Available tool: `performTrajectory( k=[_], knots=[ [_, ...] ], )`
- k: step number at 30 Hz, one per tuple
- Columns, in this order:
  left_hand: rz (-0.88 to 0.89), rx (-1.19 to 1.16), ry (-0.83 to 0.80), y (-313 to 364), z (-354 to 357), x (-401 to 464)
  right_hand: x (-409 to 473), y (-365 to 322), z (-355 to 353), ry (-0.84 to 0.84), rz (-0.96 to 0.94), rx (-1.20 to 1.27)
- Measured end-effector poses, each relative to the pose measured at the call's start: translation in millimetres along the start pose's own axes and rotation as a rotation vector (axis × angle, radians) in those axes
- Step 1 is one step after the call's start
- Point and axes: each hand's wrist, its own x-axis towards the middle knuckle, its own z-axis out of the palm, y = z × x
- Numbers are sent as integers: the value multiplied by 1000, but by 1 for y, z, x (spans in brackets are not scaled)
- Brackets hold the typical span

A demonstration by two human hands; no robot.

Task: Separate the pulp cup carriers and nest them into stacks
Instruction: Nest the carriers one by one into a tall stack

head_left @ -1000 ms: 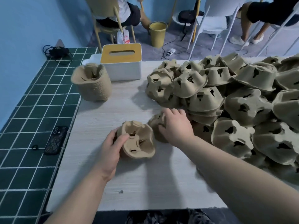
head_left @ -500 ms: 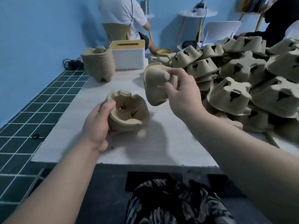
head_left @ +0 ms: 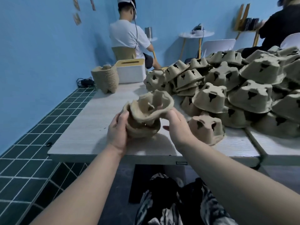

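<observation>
Above the table's near edge my left hand (head_left: 117, 132) grips a brown pulp cup carrier (head_left: 142, 129) from the left, its cups facing up. A second carrier (head_left: 152, 106) sits tilted in the top of the first, partly nested. My right hand (head_left: 176, 125) holds that upper carrier by its right rim. A big heap of upturned carriers (head_left: 235, 88) covers the right half of the table. A tall nested stack (head_left: 106, 80) stands at the far left corner.
One loose carrier (head_left: 206, 129) lies just right of my right hand. A white tissue box with a yellow lid (head_left: 130, 71) stands behind the nested stack. Green tiled counter (head_left: 39, 132) runs along the left. Two people sit at the back.
My right hand has brought its carrier left and down onto the one in my left hand. Both hands have risen and drawn closer together; the camera has tilted up.
</observation>
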Motion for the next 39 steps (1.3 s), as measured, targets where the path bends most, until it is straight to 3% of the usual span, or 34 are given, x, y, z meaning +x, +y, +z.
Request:
performTrajectory(
  k=[4, 7, 11, 22, 39],
  knots=[
    [22, 10, -48, -4, -2, 1, -1, 8, 0, -10, 126, 203],
    [70, 48, 3, -5, 1, -3, 3, 9, -3, -16, 200, 239],
    [120, 51, 18, -10, 1, -3, 5, 15, -2, 57, 164, 89],
    [183, 59, -36, -19, 0, 3, 12, 34, 2, 164, 71, 81],
    [241, 72, -84, -20, -1, 3, 13, 39, 4, 164, 88, 83]
  ],
)
